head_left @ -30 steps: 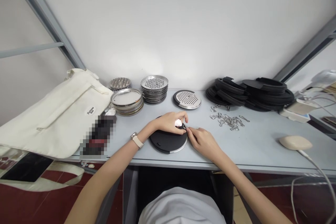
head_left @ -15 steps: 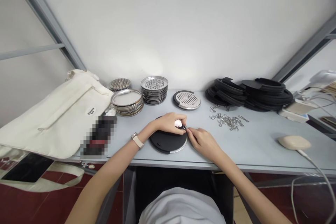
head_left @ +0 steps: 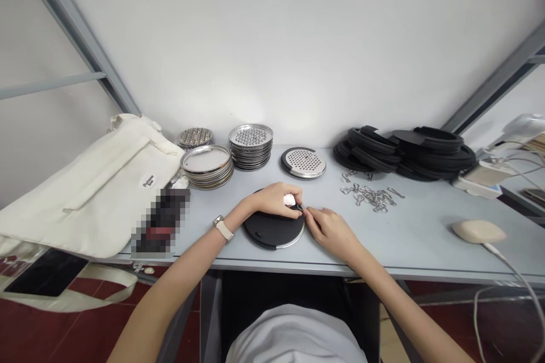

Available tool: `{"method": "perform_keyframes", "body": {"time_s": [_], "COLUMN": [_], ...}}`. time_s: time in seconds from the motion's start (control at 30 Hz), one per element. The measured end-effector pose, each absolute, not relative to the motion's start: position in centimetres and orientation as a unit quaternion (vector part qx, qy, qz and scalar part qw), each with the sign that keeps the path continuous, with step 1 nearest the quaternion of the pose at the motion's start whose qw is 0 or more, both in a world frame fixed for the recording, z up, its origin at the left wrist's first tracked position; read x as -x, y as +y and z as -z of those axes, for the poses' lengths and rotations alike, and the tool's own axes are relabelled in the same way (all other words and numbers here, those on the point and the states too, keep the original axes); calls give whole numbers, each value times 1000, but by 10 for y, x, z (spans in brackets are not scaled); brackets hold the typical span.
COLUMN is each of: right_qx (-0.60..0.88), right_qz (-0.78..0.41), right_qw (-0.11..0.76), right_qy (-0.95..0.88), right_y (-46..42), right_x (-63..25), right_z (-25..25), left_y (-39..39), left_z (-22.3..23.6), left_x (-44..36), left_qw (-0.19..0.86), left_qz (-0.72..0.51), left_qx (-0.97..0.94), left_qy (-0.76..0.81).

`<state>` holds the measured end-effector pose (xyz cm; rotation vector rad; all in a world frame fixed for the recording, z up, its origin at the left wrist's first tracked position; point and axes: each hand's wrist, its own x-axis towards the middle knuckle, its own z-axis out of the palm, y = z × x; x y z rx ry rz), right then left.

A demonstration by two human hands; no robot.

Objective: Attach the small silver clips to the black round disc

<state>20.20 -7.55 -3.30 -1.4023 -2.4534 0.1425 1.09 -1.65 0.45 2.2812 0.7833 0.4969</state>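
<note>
A round black disc (head_left: 275, 231) with a silver metal rim lies on the table in front of me. My left hand (head_left: 276, 199) bends over its far part, fingers gripping near its right edge; something white (head_left: 289, 199) shows at the fingers. At that edge a small metal wire clip (head_left: 301, 207) sits between the two hands. My right hand (head_left: 327, 229) pinches the clip's end, its fingertips close to those of the left. The fingers cover much of the clip, so how it meets the disc is hidden. A black-edged grater disc (head_left: 304, 162) lies behind.
Stacked metal grater discs (head_left: 250, 144) and plain metal discs (head_left: 207, 165) stand at the back left, beside a cream bag (head_left: 106, 181). Loose wire clips (head_left: 372, 197) lie right of the hands. Black plastic rings (head_left: 430, 153) are piled behind them. A beige corded device (head_left: 479, 231) sits far right.
</note>
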Motion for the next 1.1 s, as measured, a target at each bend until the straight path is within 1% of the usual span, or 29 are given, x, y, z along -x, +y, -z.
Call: {"method": "perform_keyframes", "body": {"time_s": [0.6,0.9,1.1], "right_qx": [500,508,509], "right_qz": [-82,-35,-37], "right_qw": [192,153,154], "right_qy": [-841,-847,-846], "right_y": [-76,-74,-74], "right_x": [-205,-199,-198], "right_z": [33,33,32], "left_y": [-16,-18,-18], "left_z": [-3,-7,-7], "left_x": [-11,-11,-11], "left_qw": [319,305,299], "left_qz": [-179,-186,-187], "left_qx": [-881,-885,-887], "left_qy": [301,297,299]}}
